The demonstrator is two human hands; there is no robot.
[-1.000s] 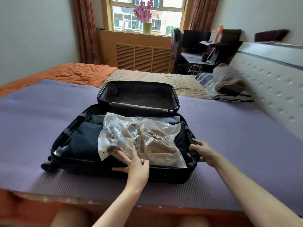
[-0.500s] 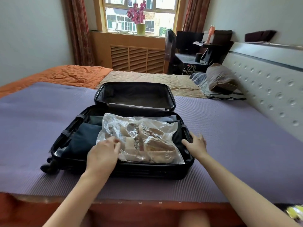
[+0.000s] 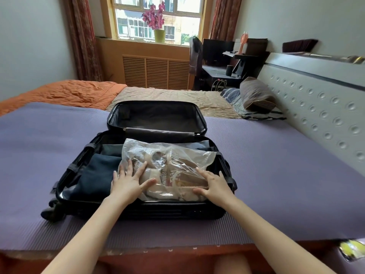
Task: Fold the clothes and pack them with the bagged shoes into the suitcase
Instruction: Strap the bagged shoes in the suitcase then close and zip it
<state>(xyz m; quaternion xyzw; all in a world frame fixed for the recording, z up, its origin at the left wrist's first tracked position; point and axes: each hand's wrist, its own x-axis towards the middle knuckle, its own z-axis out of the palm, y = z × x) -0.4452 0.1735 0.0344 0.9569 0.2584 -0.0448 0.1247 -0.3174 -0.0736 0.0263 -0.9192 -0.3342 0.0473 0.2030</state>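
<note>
A black suitcase (image 3: 65, 180) lies open on the purple mat, its lid (image 3: 156, 117) flat behind it. Folded dark clothes (image 3: 96, 175) fill the near half, mostly at the left. On top of them lies a clear plastic bag with beige shoes (image 3: 169, 161) inside. My left hand (image 3: 128, 180) rests flat on the bag's left part with fingers spread. My right hand (image 3: 212, 185) rests flat on the bag's right part, fingers apart too. Neither hand grips anything.
The purple mat (image 3: 276, 165) covers the bed around the suitcase. An orange blanket (image 3: 65, 93) lies at the back left, a pillow (image 3: 256, 95) at the back right by the grey headboard (image 3: 325, 107). A desk and chair (image 3: 217, 62) stand beyond the bed.
My right hand has moved from the suitcase's right rim onto the bag. My left hand has shifted from the bag's front edge to its left part and flattened.
</note>
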